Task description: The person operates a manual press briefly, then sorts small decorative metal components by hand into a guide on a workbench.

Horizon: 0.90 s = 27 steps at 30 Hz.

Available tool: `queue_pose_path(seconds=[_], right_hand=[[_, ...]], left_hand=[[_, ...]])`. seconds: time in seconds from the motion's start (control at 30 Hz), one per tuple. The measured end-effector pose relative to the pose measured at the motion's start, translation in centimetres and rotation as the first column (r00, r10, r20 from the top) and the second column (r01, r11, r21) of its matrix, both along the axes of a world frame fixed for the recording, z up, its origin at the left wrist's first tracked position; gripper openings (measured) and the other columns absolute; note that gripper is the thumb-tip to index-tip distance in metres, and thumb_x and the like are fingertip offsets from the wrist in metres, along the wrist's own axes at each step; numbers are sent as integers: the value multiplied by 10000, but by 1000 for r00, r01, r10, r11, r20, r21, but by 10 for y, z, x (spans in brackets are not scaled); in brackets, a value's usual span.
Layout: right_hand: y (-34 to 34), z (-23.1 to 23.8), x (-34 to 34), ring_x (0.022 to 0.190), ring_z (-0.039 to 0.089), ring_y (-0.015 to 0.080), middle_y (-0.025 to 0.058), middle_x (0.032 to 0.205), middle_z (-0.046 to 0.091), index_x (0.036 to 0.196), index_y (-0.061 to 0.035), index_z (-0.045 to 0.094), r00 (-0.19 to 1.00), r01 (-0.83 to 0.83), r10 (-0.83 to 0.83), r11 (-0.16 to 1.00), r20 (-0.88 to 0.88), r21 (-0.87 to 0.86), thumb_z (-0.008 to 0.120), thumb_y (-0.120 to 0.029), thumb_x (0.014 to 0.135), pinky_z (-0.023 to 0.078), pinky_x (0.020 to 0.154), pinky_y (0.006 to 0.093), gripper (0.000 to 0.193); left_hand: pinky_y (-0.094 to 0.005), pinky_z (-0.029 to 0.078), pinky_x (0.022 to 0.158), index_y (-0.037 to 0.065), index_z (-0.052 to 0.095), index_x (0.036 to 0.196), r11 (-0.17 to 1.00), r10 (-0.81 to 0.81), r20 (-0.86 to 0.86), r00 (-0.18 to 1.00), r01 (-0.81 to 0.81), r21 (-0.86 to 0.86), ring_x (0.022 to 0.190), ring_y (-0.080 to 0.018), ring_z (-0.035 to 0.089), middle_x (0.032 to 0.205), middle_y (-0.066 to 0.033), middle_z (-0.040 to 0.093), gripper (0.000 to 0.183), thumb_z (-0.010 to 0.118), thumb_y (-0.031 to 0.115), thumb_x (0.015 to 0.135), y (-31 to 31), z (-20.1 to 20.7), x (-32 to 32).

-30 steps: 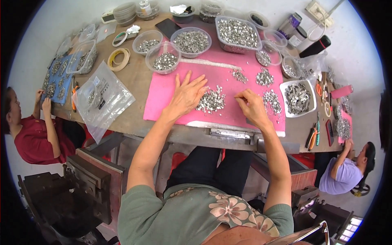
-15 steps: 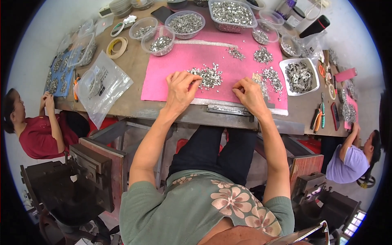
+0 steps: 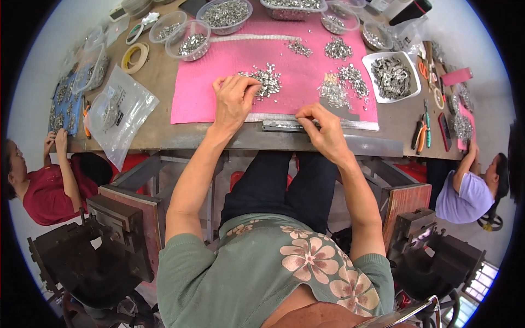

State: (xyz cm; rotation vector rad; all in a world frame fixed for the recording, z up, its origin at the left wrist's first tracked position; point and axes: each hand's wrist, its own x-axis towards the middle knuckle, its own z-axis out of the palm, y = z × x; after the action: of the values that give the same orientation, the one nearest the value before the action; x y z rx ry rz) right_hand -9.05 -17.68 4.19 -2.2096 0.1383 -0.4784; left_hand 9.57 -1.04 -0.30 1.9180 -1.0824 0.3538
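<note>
A pile of small silvery metal pieces (image 3: 268, 81) lies on the pink mat (image 3: 197, 101). At its left side is my left hand (image 3: 234, 99), fingers curled and thumb and forefinger together; whatever sits between them is too small to make out. My right hand (image 3: 324, 130) is pinched over the right end of a narrow dark metal bar (image 3: 279, 126) at the table's front edge. Anything in that pinch is hidden. Just beyond the right hand are thin silvery strips (image 3: 333, 94) and another heap of metal pieces (image 3: 354, 81).
Tubs of metal parts (image 3: 224, 13) line the back. A white tray of parts (image 3: 392, 76) stands right of the mat, near pliers (image 3: 419, 135). On the left are a tape roll (image 3: 135, 58) and a clear bag (image 3: 123, 109). Co-workers sit at left (image 3: 52, 188) and right (image 3: 465, 191).
My right hand has come from above the mat back to the metal bar at the edge. The left hand stays beside the pile. The whole view has shifted, with the table higher in the picture.
</note>
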Motion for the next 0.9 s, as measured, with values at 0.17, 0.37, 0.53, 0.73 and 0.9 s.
queue_pose_path(seconds=[0.17,0.37,0.53,0.73,0.9], right_hand=[[13,-12,-5,878,659,295,127,961,660,960,21,652,998,10,-11,1000,65,4,686,12,881,513,775,364,87],[22,-20,-1,890,634,268,86,944,661,936,-19,667,989,37,-13,986,149,-163,726,-5,842,457,819,381,112],[26,-22,3,844,614,261,69,925,653,920,-37,670,981,92,-41,959,191,-266,739,-8,828,437,779,378,119],[31,-23,1,858,620,266,85,937,646,947,-26,665,964,118,-4,902,266,-416,741,11,789,449,789,391,179],[27,-15,-4,873,643,259,80,947,676,980,-23,697,970,28,83,896,229,-442,732,-6,816,459,806,382,169]], left_hand=[[-375,437,862,59,718,962,999,-40,29,999,41,-36,820,-236,633,876,-63,702,108,733,52,855,8,11,1],[-416,442,862,42,698,964,994,-72,71,995,66,82,877,-285,605,894,-99,657,148,661,-18,834,27,7,-14],[-399,436,871,44,707,993,979,-93,51,994,82,184,891,-268,607,900,-81,657,154,672,-14,855,31,4,-19],[-408,374,908,75,712,982,988,-51,85,995,39,147,888,-243,581,884,-50,614,150,703,28,840,26,3,-24],[-418,350,935,87,721,966,991,10,84,996,-21,131,875,-219,591,866,-25,624,123,734,68,845,28,3,-27]])
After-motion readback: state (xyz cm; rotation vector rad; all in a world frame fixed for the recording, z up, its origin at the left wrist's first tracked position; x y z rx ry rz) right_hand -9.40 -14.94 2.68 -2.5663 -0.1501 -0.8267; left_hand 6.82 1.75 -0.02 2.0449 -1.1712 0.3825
